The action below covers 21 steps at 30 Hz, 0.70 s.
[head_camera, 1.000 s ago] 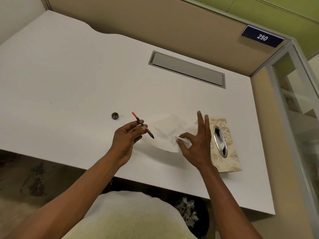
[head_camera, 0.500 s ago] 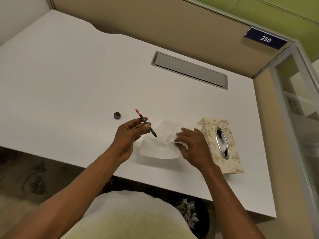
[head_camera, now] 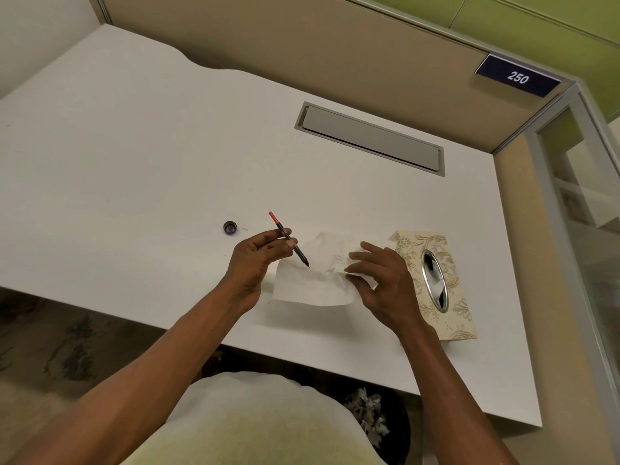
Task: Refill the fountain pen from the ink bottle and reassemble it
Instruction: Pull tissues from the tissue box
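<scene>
The left hand (head_camera: 258, 260) is pinching the pen section (head_camera: 289, 238) between thumb and fingertips, its fingers curling round the thin dark shaft; the red end is pointing toward 11 o'clock and the dark nib toward 5 o'clock, with the tip hovering just over or touching the tissue (head_camera: 313, 280); which of the two cannot be told. The right hand (head_camera: 382, 283) is sitting at 3 o'clock of the left hand, pinching a fold of that white tissue between thumb and fingers, the remaining fingers lying loosely bent over the paper. The tissue is lying crumpled and partly spread on the white table (head_camera: 134, 169), between the two hands. At 9 o'clock of the pen, well apart from the tissue, a small round dark cap (head_camera: 230, 227) with a purple rim is resting on the table. At 3 o'clock of the right hand, a cream floral tissue box (head_camera: 446, 313) with an oval metal-rimmed opening is sitting near the table's right edge. At 12 o'clock, farther back, a long grey cable flap (head_camera: 369, 139) is sitting set into the tabletop. A dark plaque (head_camera: 517, 76) reading 250 is hanging on the partition at 1 o'clock.
</scene>
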Tool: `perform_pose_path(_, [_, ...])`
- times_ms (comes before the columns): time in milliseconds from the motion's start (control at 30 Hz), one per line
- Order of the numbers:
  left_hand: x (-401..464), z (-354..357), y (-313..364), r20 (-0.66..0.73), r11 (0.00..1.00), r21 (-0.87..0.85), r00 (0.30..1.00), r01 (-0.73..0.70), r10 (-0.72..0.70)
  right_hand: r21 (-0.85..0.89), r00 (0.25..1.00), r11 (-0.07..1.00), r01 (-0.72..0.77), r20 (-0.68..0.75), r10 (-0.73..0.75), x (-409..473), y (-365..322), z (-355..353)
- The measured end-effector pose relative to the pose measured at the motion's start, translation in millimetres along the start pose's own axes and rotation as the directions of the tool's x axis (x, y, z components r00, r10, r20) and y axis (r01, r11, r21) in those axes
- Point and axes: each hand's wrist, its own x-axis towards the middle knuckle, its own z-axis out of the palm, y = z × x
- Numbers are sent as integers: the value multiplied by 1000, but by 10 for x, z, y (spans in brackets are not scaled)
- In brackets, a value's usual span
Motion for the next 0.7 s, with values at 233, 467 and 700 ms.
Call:
perform_pose_path(233, [45, 59, -9, 104, 998, -22, 993, 66, -63, 39, 1000, 999, -20, -4, 20, -7, -31, -14])
perform_pose_path(467, [62, 58, -1, 37, 992, -106, 998, 64, -60, 216, 976, 952, -218, 19, 219, -19, -66, -119])
perform_pose_path(700, [113, 12, 26, 24, 986, -146, 997, 75, -72, 274, 950, 910, -312, 73, 304, -57, -78, -236])
